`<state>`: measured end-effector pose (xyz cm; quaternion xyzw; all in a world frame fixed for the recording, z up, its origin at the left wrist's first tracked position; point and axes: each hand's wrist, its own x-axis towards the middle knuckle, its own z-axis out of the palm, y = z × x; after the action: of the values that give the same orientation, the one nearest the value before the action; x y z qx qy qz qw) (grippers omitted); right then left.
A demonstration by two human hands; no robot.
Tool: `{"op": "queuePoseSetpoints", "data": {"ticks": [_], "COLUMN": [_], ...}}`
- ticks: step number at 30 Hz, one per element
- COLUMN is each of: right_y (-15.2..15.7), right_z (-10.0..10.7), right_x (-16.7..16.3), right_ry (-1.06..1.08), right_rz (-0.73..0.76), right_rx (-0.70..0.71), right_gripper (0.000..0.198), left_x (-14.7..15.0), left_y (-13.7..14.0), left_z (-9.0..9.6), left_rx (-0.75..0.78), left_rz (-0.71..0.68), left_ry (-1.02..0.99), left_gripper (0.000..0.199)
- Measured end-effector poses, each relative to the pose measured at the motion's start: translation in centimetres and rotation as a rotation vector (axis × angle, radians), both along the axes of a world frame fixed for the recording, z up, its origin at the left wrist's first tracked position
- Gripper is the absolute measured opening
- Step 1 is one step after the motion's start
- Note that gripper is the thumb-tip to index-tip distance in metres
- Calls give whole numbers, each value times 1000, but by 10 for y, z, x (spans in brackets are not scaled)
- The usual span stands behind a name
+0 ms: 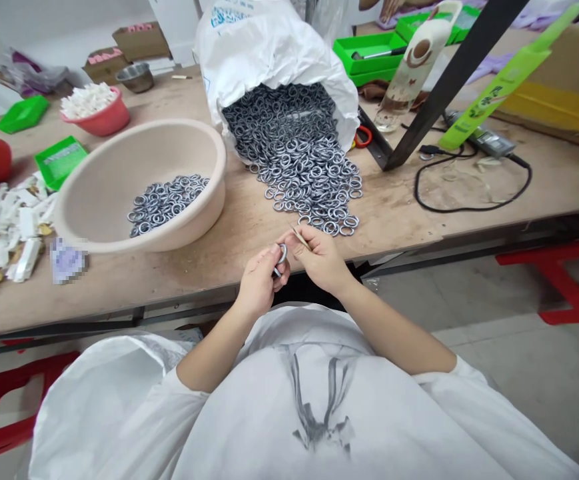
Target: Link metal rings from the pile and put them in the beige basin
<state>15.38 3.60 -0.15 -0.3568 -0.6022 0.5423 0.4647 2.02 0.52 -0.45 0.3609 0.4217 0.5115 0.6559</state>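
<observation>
Just over the table's front edge, my left hand (pixel 260 279) is closed on a grey ring (pixel 281 259). Close beside it, my right hand (pixel 322 260) pinches a thin pointed stick (pixel 300 238), its tip toward the upper left. Beyond my hands a heap of grey rings (pixel 309 177) spills from a white sack (pixel 274 53) lying on its side. To the left stands a large beige basin (pixel 209 207) with many similar rings (pixel 164 203) at its bottom.
White pieces (pixel 6 227) lie at the far left by green trays (pixel 62 162) and a pink bowl (pixel 114 113). A dark metal bar (pixel 434 87) rises at right, near a bottle (pixel 412 73), a green tube (pixel 499 93) and a black cable (pixel 454 210). Red stools (pixel 564 280) stand below the table.
</observation>
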Motion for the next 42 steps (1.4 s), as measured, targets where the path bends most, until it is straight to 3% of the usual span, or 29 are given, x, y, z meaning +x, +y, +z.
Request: {"op": "queuePoseSetpoints", "data": {"ticks": [3, 10, 13, 20, 23, 25, 27, 29, 34, 42], "right_y": [-3, -17, -17, -19, -11, 1, 15, 28, 44, 55], "right_z": [1, 3, 3, 4, 0, -4, -7, -7, -4, 1], "right_x": [4, 10, 10, 9, 13, 20, 28, 32, 25, 12], "right_ry": [-129, -501, -574, -570, -528, -528, -636, -870, -1364, -1455], "right_rz": [-110, -171, -179, -139, -180, -303, -422, -457, -313, -226], "right_rx": [131, 497, 569, 540, 404, 272, 190, 210, 293, 309], "right_gripper": [38, 45, 46, 45, 47, 48, 47, 40, 28, 30], "left_x": [2, 3, 4, 3, 2, 2, 0, -3, -15, -24], "left_y": [-2, -2, -3, -4, -7, -10, -11, -9, 2, 17], "left_z": [7, 12, 12, 12, 14, 15, 15, 14, 7, 7], "left_rx": [-53, -128, -131, -130, -101, -84, -84, -102, -126, -318], "left_rz": [2, 67, 83, 53, -19, -83, -105, -63, 4, 47], "left_ry": [-61, -123, -121, -112, -93, -87, -92, -96, -80, -229], "left_gripper": [46, 46, 46, 46, 48, 48, 47, 43, 26, 16]}}
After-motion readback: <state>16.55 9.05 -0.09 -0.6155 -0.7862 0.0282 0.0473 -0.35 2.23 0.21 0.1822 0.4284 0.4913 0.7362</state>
